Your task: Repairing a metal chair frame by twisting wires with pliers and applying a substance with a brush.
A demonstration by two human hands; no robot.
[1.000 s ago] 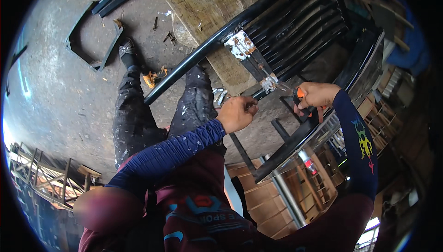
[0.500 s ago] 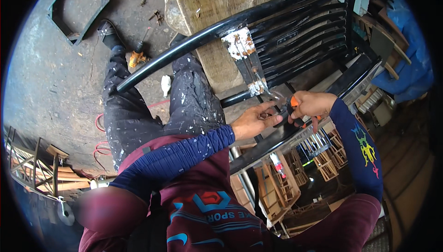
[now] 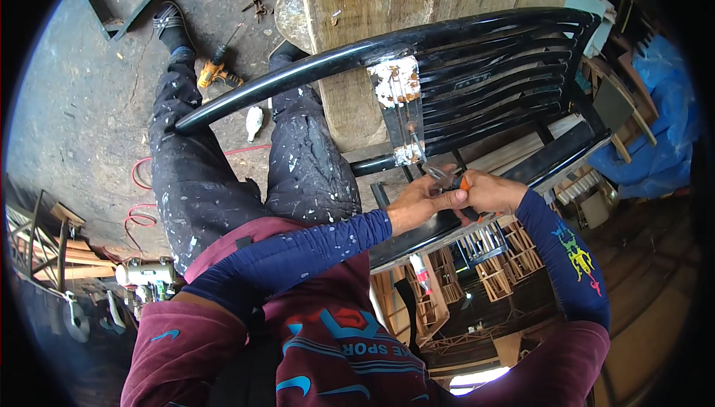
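Pliers with orange and black handles (image 3: 463,184) are gripped in my right hand (image 3: 491,191), closed round the handles. My left hand (image 3: 417,202) is closed at the pliers' front part, its thumb reaching to my right fingers. The pliers' metal jaws (image 3: 438,174) point up and left, close to the lower end of a flat bracket (image 3: 397,83) with white, flaking patches. This bracket spans two tubes of a black metal seat frame with curved slats (image 3: 298,75). Whether the jaws grip anything is too small to tell.
A wooden board (image 3: 357,35) lies under the frame. On the concrete floor are a yellow-and-black drill (image 3: 216,73), a white bottle (image 3: 254,122), a red hose (image 3: 140,218) and a dark metal frame (image 3: 97,5). A blue tarp (image 3: 663,109) hangs at right.
My left hand has moved in against the pliers and my right hand, its thumb now across the handles. The view has shifted, so the seat frame sits lower.
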